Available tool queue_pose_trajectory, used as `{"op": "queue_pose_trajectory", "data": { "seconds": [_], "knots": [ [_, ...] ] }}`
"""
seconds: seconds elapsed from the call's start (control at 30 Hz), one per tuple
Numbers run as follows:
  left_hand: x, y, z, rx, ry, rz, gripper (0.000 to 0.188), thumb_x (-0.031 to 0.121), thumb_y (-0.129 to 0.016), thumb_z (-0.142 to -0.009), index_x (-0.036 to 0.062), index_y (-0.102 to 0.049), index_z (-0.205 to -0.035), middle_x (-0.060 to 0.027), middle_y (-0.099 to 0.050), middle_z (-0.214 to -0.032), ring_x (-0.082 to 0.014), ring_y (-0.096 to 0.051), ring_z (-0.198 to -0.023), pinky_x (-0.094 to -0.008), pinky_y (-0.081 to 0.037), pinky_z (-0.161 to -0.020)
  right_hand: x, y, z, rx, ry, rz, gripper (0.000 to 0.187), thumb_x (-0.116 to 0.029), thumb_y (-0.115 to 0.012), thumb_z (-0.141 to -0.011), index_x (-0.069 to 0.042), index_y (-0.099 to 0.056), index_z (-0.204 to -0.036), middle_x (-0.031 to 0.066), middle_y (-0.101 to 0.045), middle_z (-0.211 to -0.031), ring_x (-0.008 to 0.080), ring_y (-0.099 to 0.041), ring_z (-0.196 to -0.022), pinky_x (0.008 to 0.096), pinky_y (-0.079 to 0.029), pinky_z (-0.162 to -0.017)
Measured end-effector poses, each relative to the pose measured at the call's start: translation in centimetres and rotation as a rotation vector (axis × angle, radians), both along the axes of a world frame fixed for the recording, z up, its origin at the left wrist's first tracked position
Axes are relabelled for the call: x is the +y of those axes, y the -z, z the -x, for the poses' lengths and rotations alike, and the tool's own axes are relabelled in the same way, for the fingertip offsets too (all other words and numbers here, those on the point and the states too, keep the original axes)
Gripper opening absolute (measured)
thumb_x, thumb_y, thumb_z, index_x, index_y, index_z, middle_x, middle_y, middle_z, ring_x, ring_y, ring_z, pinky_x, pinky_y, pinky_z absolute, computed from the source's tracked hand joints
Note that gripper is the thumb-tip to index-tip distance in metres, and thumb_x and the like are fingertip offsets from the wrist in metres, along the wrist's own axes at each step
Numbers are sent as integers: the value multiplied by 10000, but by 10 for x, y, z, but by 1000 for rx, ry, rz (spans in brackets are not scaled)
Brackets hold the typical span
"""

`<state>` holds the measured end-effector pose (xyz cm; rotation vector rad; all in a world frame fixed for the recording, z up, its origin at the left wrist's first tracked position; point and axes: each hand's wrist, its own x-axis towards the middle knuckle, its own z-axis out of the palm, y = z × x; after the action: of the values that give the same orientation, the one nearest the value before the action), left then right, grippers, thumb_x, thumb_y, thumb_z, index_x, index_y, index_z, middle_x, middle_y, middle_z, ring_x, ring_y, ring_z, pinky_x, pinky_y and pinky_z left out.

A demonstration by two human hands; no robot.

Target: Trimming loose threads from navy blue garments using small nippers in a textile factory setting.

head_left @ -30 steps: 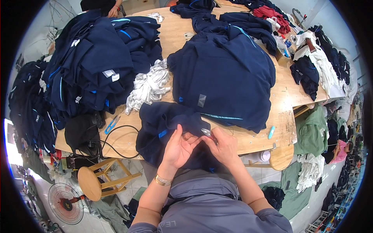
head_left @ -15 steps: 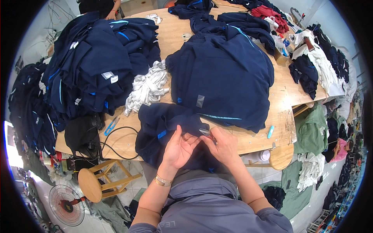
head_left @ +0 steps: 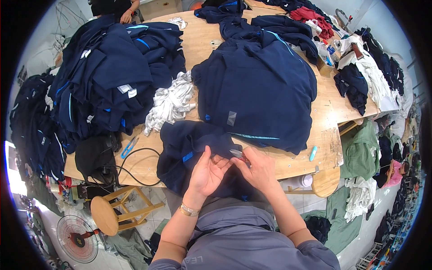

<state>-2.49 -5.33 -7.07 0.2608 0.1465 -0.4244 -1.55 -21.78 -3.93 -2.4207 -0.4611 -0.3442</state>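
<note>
A: What is located at floor level?
B: At near left, a fan (head_left: pixel 77 238) with a round wire guard is seen. A wooden stool (head_left: pixel 103 215) is placed just right of it and slightly farther.

A: How are the hands positioned?
B: The left hand (head_left: pixel 207 173) is held palm up, with its fingers curled and its thumb set apart; whether cloth is pinched cannot be told. By the closed fingers of the right hand (head_left: pixel 256 166), a small cutting tool (head_left: pixel 236 153) is gripped, its metal blades directed left and away. The fingertips of both hands are positioned close together.

A: Where is the worked piece?
B: The navy garment (head_left: pixel 193 137) is draped over the near edge of the desk (head_left: pixel 198 40), beneath the hands.

A: What is placed farther off?
B: At left, a black bag (head_left: pixel 94 155) and blue-handled snips (head_left: pixel 129 147) are laid; at right, a turquoise oblong item (head_left: pixel 313 153). Beyond, a navy heap (head_left: pixel 112 67) at left and a navy stack (head_left: pixel 261 90) at right are separated by white strips (head_left: pixel 171 103). At far left, another person's hand (head_left: pixel 126 17) is seen; at far right, red cloth (head_left: pixel 311 21).
</note>
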Motion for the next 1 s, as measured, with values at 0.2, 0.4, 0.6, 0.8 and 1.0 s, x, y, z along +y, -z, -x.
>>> {"op": "queue_pose_trajectory", "data": {
  "seconds": [0.2,0.4,0.6,0.8,1.0],
  "knots": [
    [0,1,-1,27,-3,-63,470,362,-243,-982,5,-490,-1162,-110,-614,-1080,-230,-551,-1074,-385,-391,-992,1,2,0,66,16,-140,296,-322,-628,-806,-73,-495,-719,61,-535,-603,240,-538,-479,326,-392,-426],
    [1,-2,-2,16,-14,25,473,360,-242,-982,0,-470,-1189,-115,-599,-1115,-230,-533,-1100,-391,-375,-1008,-3,4,2,101,24,-194,295,-310,-631,-809,-65,-496,-715,65,-527,-603,234,-534,-486,322,-387,-433],
    [1,4,-1,5,3,24,462,356,-246,-983,7,-474,-1183,-111,-605,-1101,-224,-539,-1089,-377,-391,-990,-1,2,3,77,-16,-72,297,-324,-619,-816,-67,-496,-734,62,-541,-624,234,-547,-508,321,-397,-440],
    [-1,2,0,-3,0,-42,464,357,-244,-983,9,-473,-1186,-118,-604,-1104,-226,-540,-1087,-376,-394,-985,-1,2,1,87,-15,-82,299,-321,-614,-820,-65,-490,-727,65,-541,-627,240,-550,-514,324,-401,-444],
    [-3,-12,-2,137,-49,-37,415,342,-303,-976,9,-526,-1088,-142,-616,-1040,-258,-547,-1051,-405,-376,-984,-4,5,4,80,-4,-70,294,-322,-622,-811,-69,-497,-727,67,-540,-622,245,-553,-511,324,-405,-444]
  ]
}}
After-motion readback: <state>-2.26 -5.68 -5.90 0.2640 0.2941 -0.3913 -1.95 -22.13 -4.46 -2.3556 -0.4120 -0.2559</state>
